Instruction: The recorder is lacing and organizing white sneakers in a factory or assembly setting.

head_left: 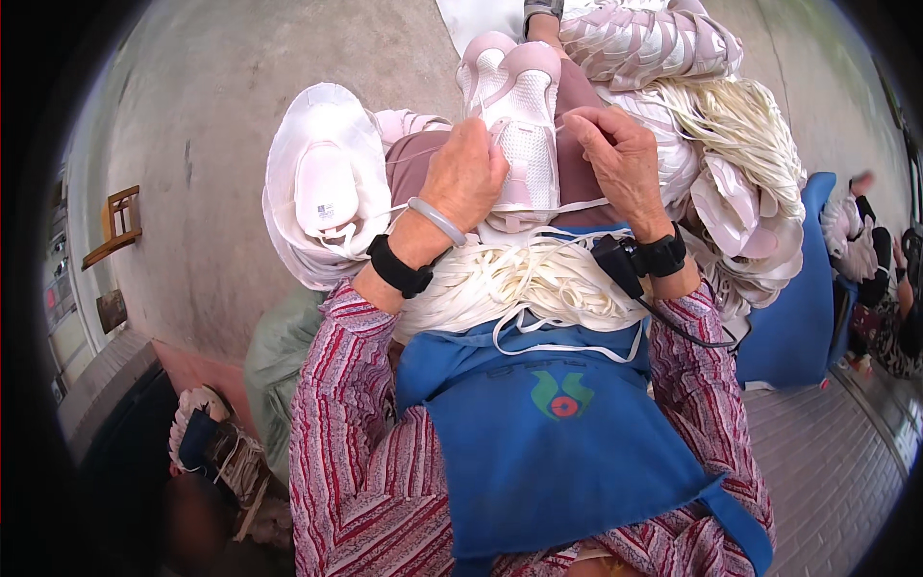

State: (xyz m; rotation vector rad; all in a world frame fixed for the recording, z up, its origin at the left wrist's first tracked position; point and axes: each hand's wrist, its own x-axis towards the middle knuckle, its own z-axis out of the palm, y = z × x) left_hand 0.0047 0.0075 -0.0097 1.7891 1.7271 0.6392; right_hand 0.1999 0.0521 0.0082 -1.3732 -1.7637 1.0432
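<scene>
A pair of pink and white mesh shoe uppers (529,159) lies over my thighs, toe ends pointing away from me. My left hand (466,175) is closed at the left edge of the uppers, its fingertips partly hidden. Over on the right side, my right hand (620,163) is closed in a pinch, thumb against forefinger, a thin bit of lace at the fingertips. A white shoelace (582,205) runs across the near end of the uppers. Closer to me, a thick heap of white shoelaces (524,286) fills my lap on the blue apron (538,462).
Nested pale pink shoe uppers (327,183) stand at my left. On the right are a stack of uppers (663,43), a bundle of cream laces (735,115) and a blue chair (793,288). A cable (687,337) hangs by my right wrist. Another person (889,288) sits at far right.
</scene>
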